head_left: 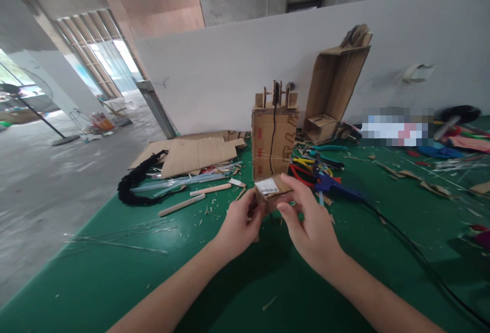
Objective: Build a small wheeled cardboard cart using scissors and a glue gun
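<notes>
Head view: my left hand (pixel 239 220) and right hand (pixel 308 220) fingers pinch a small cardboard box (pixel 272 192) above the green counter (pixel 115 271); cardboard tower (pixel 274 139) at twelve o'clock, blue glue gun (pixel 333 186) at two

A: How much of the small cardboard box (pixel 271 192) can you see?

B: Only its top, with a white label too small to read. The left hand (pixel 239 223) covers its left side, the right hand (pixel 310 223) its right side and front, and its underside is hidden.

A: And the fingertips?

B: Those of the left hand are tucked behind the box; whether they pinch it I cannot tell.

A: The arms?

B: Both forearms are cut off by the bottom edge.

A: Anything else unclear?

B: A pixelated patch (pixel 396 127) blurs whatever lies by the white wall. The black cable (pixel 421 264) runs off at the lower right corner. The print on the tall cardboard tower (pixel 274 141) is illegible.
</notes>
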Tool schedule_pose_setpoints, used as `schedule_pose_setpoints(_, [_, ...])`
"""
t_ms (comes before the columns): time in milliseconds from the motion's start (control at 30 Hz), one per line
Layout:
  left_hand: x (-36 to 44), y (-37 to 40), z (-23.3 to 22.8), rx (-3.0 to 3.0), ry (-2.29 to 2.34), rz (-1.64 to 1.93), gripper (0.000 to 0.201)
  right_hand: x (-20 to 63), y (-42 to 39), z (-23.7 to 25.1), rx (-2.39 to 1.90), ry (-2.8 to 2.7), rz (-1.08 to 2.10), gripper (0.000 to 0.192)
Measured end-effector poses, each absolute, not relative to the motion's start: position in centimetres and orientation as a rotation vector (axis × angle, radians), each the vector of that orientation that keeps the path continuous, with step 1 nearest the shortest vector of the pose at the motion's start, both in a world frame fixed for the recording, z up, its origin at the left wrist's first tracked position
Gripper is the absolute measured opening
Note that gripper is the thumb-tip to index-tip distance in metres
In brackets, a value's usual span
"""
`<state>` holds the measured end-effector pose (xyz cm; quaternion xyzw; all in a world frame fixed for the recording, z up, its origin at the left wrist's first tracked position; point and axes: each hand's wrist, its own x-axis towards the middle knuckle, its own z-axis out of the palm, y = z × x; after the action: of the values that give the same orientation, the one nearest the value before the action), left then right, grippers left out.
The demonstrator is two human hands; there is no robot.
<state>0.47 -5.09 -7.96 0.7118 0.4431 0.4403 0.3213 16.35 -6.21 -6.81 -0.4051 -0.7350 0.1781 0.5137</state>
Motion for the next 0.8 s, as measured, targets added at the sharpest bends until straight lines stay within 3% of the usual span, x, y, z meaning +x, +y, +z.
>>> schedule_pose_setpoints(100, [0.6,-4.7,-7.8,1.615,1.133,1.166,0.022,16.4,-6.3,-6.6,-0.880,-1.705,0.606,0.048])
schedule_pose_setpoints(200, [0.4,-4.3,-7.6,1.340,1.112,1.179,0.030,17.1,-5.9,-5.4,-0.927,-1.718,0.608,0.041])
schedule_pose_setpoints(300, [0.2,-4.1,-7.3,1.188,1.085,1.179,0.035,19.2,-4.6,-3.7,-1.227,-1.914,0.258,0.030])
schedule_pose_setpoints(467, [0.2,-4.3,-7.1,1.096,1.108,1.205,0.050,24.3,-2.3,-3.6,-1.931,-2.300,-0.483,0.032])
schedule_pose_setpoints(633, [0.2,-4.6,-6.7,1.070,1.081,1.232,0.089,26.4,-0.8,-6.5,-2.246,-2.297,-0.392,0.038])
schedule_pose_setpoints(800, [0.1,-4.8,-6.1,1.110,1.035,1.208,0.092,26.1,-0.3,-6.3,-2.158,-2.245,-0.405,0.035])
